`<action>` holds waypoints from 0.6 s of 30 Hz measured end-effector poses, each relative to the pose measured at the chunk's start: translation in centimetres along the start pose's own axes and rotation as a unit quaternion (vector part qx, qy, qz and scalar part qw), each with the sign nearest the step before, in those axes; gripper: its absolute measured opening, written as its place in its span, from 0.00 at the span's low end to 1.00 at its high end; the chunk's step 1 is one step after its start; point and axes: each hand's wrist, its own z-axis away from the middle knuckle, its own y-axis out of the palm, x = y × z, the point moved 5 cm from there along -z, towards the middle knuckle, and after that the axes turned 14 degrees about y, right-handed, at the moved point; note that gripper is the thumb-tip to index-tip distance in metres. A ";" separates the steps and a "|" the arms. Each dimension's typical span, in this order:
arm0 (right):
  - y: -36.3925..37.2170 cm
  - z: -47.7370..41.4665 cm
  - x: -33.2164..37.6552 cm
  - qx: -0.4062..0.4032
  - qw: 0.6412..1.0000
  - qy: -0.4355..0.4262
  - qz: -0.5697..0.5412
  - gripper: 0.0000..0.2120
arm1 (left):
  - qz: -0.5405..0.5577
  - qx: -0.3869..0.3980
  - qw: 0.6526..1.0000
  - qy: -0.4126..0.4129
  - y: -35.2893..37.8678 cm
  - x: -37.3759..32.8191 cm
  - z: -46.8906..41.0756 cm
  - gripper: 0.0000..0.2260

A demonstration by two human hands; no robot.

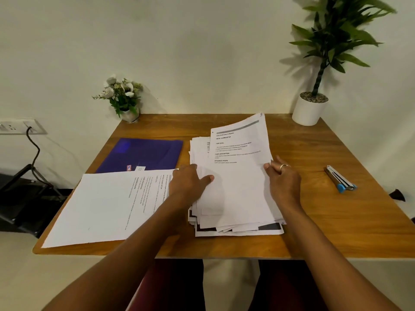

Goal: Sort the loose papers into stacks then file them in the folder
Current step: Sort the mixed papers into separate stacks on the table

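A messy pile of loose papers point(238, 223) lies in the middle of the wooden table point(325, 221). Its top printed sheet point(240, 153) curls up at the far end, and my right hand point(284, 182) pinches that sheet's right edge. My left hand point(190, 185) rests flat on the pile's left side, fingers apart. To the left lies a sideways stack of printed sheets point(105, 207), reaching the table's front left edge. A closed blue folder point(146, 154) lies behind that stack, partly covered by it.
A stapler with blue ends point(340, 181) lies on the right side of the table. A small flower pot point(125, 99) stands at the back left corner, a tall plant in a white pot point(311, 110) at the back right. A wall socket with a cable point(27, 129) is left of the table.
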 end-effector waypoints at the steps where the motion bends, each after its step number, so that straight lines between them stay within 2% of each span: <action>1: -0.2 0.1 0.3 -0.009 1.000 -0.013 -0.009 0.14 | 0.003 -0.009 1.000 -0.001 -0.2 -0.2 0.0 0.32; 5: -1.2 0.5 1.2 -0.027 0.997 -0.044 -0.063 0.12 | 0.030 -0.035 0.999 0.001 -0.5 -0.8 -0.1 0.31; 8: -1.1 0.6 1.2 0.022 0.995 -0.006 -0.101 0.10 | 0.045 -0.040 0.998 0.006 -0.5 -0.9 -0.2 0.30; 12: -1.0 0.3 1.7 0.044 0.984 0.029 -0.169 0.04 | 0.119 -0.042 0.992 0.023 -0.5 -1.3 -0.2 0.32; 15: 0.1 0.6 2.3 0.123 0.952 0.069 -0.271 0.07 | 0.252 -0.077 0.963 0.057 -1.5 -1.9 -0.2 0.23; 18: 0.9 1.2 3.0 0.181 0.927 0.095 -0.316 0.13 | 0.322 -0.100 0.941 0.038 -3.2 -1.7 -0.4 0.15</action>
